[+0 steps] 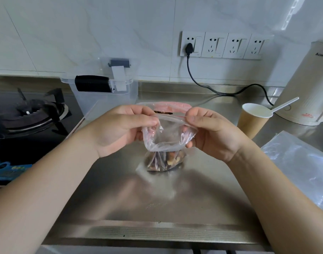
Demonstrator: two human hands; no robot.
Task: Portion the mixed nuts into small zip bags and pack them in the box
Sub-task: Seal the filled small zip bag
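Two bare hands hold a small clear plastic zip bag [167, 138] of mixed nuts [166, 159] upright, its bottom resting on the brushed steel tabletop [157, 198]. The left hand [120, 129] and right hand [210, 132] each have a pinching grip on the bag's top corners, apparently sealing it. Next, likely press the zip shut, then carry it to the clear plastic box [102, 96] behind.

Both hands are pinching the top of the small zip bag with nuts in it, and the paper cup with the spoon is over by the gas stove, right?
Not quite. The head view shows the paper cup beside the kettle, not the gas stove. Both hands, left and right, do pinch the zip bag.
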